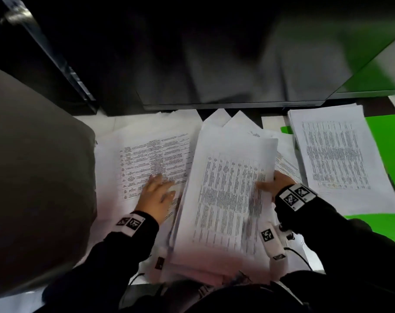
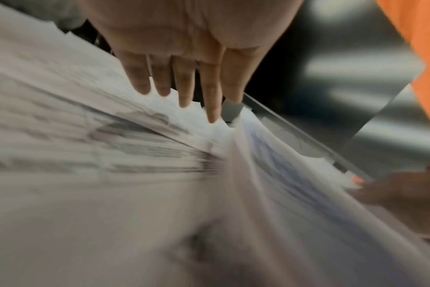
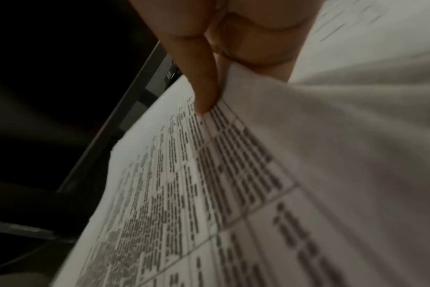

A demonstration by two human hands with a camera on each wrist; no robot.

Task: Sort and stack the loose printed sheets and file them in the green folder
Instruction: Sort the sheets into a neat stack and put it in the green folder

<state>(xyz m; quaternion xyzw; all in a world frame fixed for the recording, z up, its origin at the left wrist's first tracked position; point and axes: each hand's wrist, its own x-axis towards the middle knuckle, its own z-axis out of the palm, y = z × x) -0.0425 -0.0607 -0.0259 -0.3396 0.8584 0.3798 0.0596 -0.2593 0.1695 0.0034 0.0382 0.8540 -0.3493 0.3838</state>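
Note:
A thick bundle of printed sheets lies tilted across the middle of the desk. My right hand pinches its right edge, thumb on top; in the right wrist view the thumb presses on the printed table of the bundle. My left hand rests flat with straight fingers on loose printed sheets to the left; the fingers are spread over that paper. A squared stack of sheets lies on the open green folder at the right.
A dark monitor stands right behind the papers. A grey rounded object fills the left side. More sheets poke out under the monitor's edge. A white cabled device lies by my right forearm.

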